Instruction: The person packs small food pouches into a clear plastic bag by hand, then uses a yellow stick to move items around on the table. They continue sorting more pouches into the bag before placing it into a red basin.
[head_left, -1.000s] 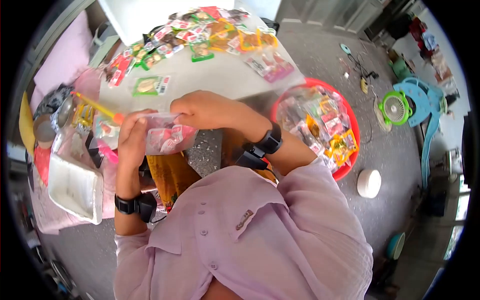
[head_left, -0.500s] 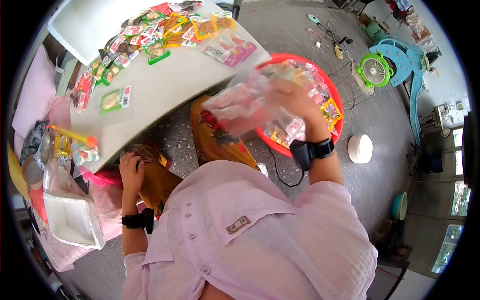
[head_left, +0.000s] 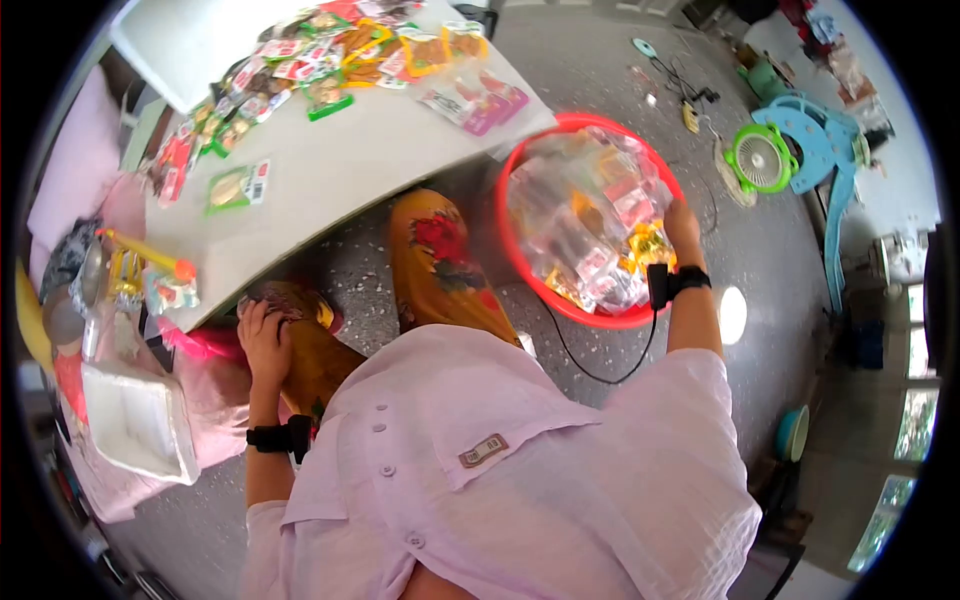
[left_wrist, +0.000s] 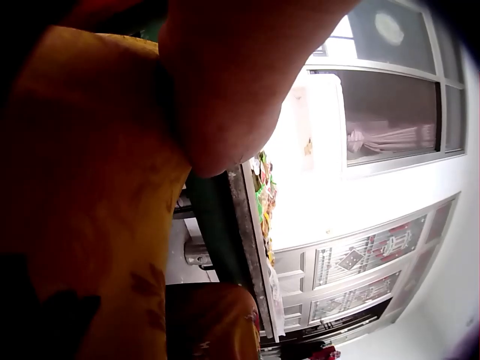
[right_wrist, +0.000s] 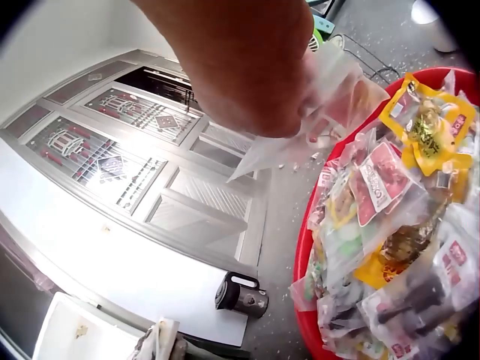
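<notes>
In the head view my left hand (head_left: 264,340) rests with relaxed fingers on the left knee, on yellow-brown patterned trousers (head_left: 320,365); its wrist view shows it against that cloth. My right hand (head_left: 683,238) is at the right rim of a red basin (head_left: 510,235), heaped with packaged snacks (head_left: 600,215). A clear plastic bag (right_wrist: 349,97) with red-and-white packets shows behind the right hand in the right wrist view, close to the rim. The right fingertips are hidden, and I cannot tell whether they grip the bag or the rim.
A white table (head_left: 330,150) bears a pile of colourful snack packets (head_left: 320,60), a single green-edged packet (head_left: 237,187) and a pink-purple pack (head_left: 475,100). A white foam box (head_left: 140,420) stands at left. Right of the basin are a green fan (head_left: 760,158) and cables (head_left: 685,90).
My left hand has left the clear bag and gone down to the knee. My right hand has carried the bag from the table side across to the basin and is now at its right rim.
</notes>
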